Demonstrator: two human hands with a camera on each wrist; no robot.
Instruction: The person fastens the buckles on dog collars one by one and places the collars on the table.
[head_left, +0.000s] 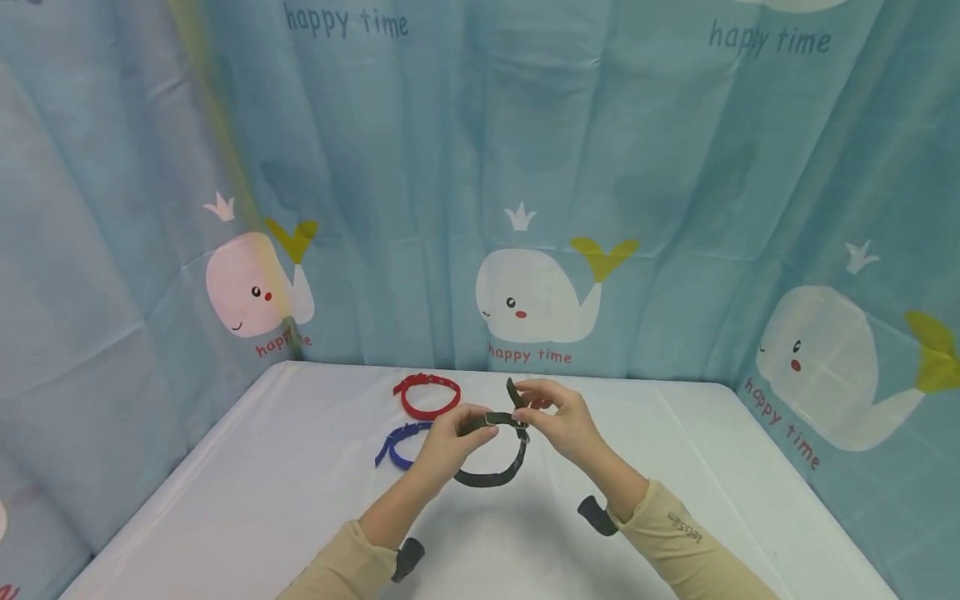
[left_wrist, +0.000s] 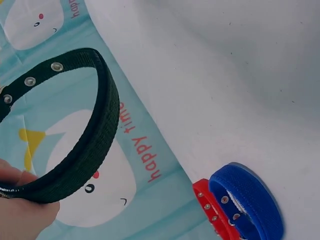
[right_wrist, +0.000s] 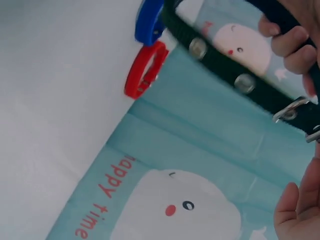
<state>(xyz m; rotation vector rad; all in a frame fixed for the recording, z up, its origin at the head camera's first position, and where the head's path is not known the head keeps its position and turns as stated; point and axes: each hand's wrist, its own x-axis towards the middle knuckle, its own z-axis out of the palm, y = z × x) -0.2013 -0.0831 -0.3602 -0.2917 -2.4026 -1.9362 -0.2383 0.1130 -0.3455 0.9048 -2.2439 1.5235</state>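
Note:
A dark green collar [head_left: 489,479] with metal eyelets and a buckle is held up as a loop above the table. My left hand [head_left: 447,443] pinches its strap between thumb and fingers on the left side. Across from it, my right hand [head_left: 561,417] pinches the collar near the buckle, and the strap's free end sticks up beside the fingers. The right wrist view shows the metal buckle [right_wrist: 291,110] around the strap, with eyelets further along. Behind the left hand lie a blue collar [head_left: 397,460] and, farther back, a red collar [head_left: 431,414], both looped.
The white table [head_left: 637,433] ends at a light blue curtain [head_left: 420,167] printed with whales, which stands behind it and on both sides. Dark pieces [head_left: 597,515] are at both wrists by the beige sleeves [head_left: 682,542].

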